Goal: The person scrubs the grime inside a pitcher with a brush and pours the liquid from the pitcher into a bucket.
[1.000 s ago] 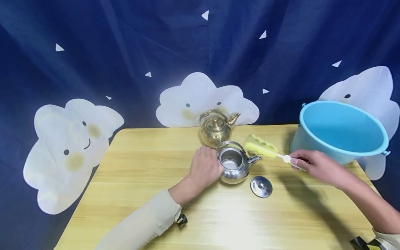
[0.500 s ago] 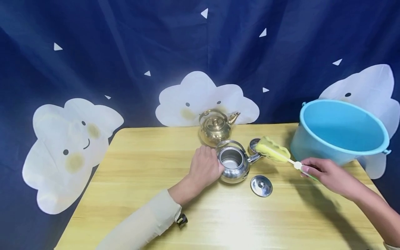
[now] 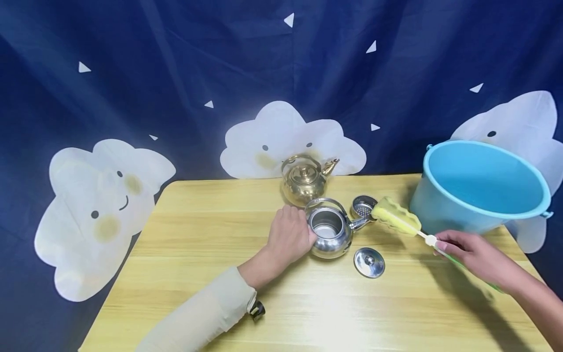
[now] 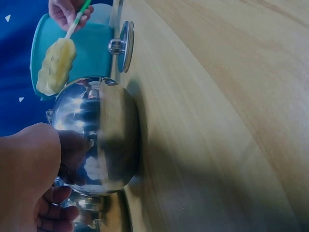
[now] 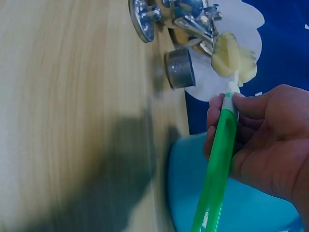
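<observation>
In the head view, my left hand (image 3: 288,232) grips the left side of a silver teapot (image 3: 331,247), which stands lidless on the table with its spout to the right. In the left wrist view, curled fingertips (image 4: 60,212) show past the pot's body. My right hand (image 3: 472,256) holds a sponge bottle brush (image 3: 396,217) by its green handle (image 5: 217,162), thumb along the top. The brush's yellow sponge head is in the air, right of the spout. A round metal tea strainer (image 3: 363,207) sits behind the spout. The pot's lid (image 3: 369,262) lies knob up in front.
Behind the silver pot stands a brass-coloured teapot (image 3: 303,183) with its lid on. A large blue bucket (image 3: 424,210) occupies the table's back right. A dark blue curtain (image 3: 211,44) with cloud figures hangs behind the wooden table (image 3: 211,220).
My right hand has moved right and toward me with the brush, away from the silver teapot. The strainer behind the spout has come into sight. My left hand has stayed on the pot.
</observation>
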`<state>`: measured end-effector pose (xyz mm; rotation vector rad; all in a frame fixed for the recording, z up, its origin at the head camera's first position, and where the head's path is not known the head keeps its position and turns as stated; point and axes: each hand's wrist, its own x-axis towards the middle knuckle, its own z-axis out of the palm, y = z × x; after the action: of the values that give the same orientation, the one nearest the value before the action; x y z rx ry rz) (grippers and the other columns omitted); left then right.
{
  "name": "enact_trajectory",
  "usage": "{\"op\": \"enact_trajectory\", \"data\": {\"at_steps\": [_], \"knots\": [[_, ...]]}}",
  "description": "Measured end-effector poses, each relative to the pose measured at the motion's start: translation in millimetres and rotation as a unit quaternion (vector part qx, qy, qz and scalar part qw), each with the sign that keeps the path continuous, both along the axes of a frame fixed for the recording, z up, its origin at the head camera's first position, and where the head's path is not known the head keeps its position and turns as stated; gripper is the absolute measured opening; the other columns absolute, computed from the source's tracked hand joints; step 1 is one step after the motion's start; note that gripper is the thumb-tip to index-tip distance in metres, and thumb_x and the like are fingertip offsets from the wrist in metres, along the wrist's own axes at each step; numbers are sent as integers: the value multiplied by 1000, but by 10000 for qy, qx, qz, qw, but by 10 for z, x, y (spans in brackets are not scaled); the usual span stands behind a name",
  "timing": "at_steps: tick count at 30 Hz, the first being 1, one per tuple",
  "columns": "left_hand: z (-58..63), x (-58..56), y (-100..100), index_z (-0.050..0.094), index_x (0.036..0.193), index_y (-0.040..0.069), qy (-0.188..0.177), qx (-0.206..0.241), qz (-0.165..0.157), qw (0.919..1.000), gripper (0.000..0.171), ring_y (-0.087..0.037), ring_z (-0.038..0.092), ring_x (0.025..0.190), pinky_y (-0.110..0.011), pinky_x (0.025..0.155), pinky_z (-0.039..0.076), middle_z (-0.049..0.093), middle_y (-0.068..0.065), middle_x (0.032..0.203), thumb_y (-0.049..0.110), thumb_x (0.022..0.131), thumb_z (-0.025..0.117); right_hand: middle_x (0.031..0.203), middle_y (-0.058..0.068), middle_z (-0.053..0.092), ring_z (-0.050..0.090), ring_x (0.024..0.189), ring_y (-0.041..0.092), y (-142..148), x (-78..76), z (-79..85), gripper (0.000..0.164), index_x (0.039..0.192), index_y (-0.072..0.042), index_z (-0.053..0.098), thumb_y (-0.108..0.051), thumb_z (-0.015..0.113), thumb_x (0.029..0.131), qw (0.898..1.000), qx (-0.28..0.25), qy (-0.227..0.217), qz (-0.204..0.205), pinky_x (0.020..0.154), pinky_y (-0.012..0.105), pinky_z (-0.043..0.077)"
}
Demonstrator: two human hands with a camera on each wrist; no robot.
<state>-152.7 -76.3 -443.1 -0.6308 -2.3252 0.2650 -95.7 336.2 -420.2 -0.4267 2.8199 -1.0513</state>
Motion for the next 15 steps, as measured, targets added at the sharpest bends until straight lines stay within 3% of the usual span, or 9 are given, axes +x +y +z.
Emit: {"op": "enact_trajectory", "data": {"at_steps": [7,15], "knots": [[-1,5,7,48,65,16,-122,-72,32,9999,25,-16,20,65,-27,58,18,39,2,62,34,81,54,88,-16,65,51,80,-6,101,55,-100,15,110,3,68,-5,58,102,9998,-187,17,-73,66,16,38],[1,12,5,48,66,16,-224,-41,82,9997,23,-16,21,65,-27,59,15,39,2,62,34,80,54,82,-12,61,49,75,-2,168,94,-201,15,106,5,67,-5,56,103,9991,-345,-210,-139,62,21,37]]}}
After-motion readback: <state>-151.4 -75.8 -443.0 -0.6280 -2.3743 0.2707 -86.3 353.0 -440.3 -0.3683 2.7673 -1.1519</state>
